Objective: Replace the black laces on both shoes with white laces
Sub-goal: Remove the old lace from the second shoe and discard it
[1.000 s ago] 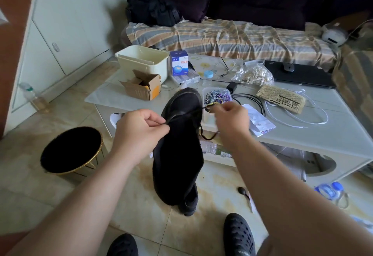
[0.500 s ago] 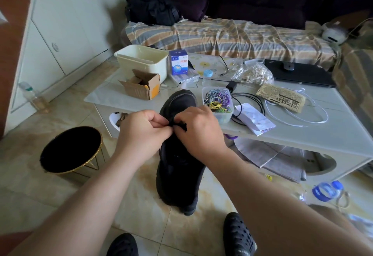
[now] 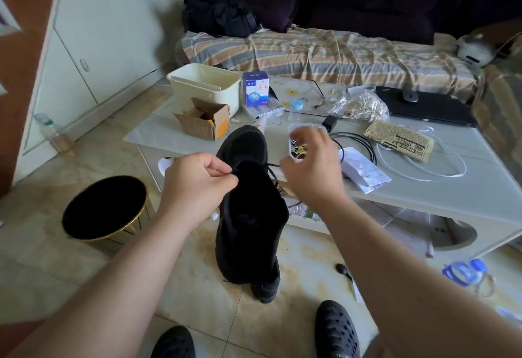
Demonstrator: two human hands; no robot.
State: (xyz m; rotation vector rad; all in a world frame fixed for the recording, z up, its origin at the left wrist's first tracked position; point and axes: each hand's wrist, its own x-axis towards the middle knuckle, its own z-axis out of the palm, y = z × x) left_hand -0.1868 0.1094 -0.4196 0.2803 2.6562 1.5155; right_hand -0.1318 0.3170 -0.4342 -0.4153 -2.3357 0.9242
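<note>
- My left hand (image 3: pixel 195 185) has its fingers (image 3: pixel 223 172) pinched shut on the black lace (image 3: pixel 272 166) at the throat of the black shoe (image 3: pixel 248 210), which I hold upright in the air in front of the bench's near edge, heel down over the floor.
- My right hand (image 3: pixel 310 171) is blurred, its fingers half spread just right of the shoe; I cannot tell whether they have the lace, though a short run of it stretches towards them.
- Risk, as I judge it: the shoe hangs mostly from my left pinch, so a sharp pull on the lace could twist it out of my grip and drop it.
- The lace may also snag in an eyelet if I drag it at an angle.
- My right hand is close to the clear tub of rubber bands (image 3: pixel 296 142) near the bench's front edge; a careless swing could knock it off.
- Count: one shoe in hand, the second not seen; one black lace; the white laces (image 3: pixel 440 171) lie looped at the bench's right side, number unclear.
</note>
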